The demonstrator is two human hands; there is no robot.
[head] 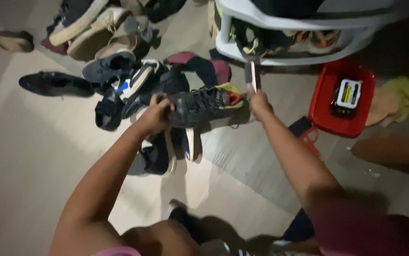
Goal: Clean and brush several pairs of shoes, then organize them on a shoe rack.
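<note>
Floor (34, 156): pale, smooth, dimly lit; carries everything listed below.

White plastic rack (280, 19): top of view, curved tiers, shoes tucked inside.

Heap of shoes (109, 33): upper left, mixed dark and light pairs, lying loose and overlapping. One black shoe (55, 84) lies apart at the left edge of the heap.

Red plastic tub (339, 97): on the floor right of centre, holding a small white-and-yellow item (349, 93), kind not clear.

Yellow cloth (401, 95): crumpled, just beside the tub on its right.

Black sneaker (202, 106): lifted above the floor at mid-frame, lying roughly sideways, laces up, red and yellow-green trim at its right end.

Left hand (154, 114): clenched around the sneaker's left end, gripping it.

Right hand (260, 102): closed on the handle of a narrow brush (252, 76), pale pink edge, which points upward just beside the sneaker's right end; contact with the shoe cannot be told.
</note>
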